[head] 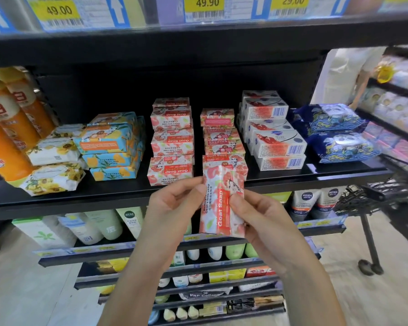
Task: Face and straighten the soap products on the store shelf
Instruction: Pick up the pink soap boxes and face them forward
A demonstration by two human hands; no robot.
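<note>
A pink and white Goat Soap box point(222, 203) stands on end in front of the black shelf point(127, 194), off the shelf. My left hand point(174, 203) pinches its left edge near the top. My right hand point(257, 212) grips its right side, thumb on the front face. Behind it, two stacks of the same pink soap sit on the shelf: the left stack point(171, 142) shows labels upside down, the right stack point(222, 142) sits crooked. Blue and orange soap boxes point(111, 147) lie skewed to the left, white and red soap boxes point(271, 132) to the right.
Orange bottles point(7, 128) and yellow-flowered packs point(54, 165) fill the shelf's left end, dark blue packs point(335, 132) the right end. Lower shelves hold bottles and tubes point(313, 203). A black trolley point(386, 203) and another person point(346, 74) stand at the right.
</note>
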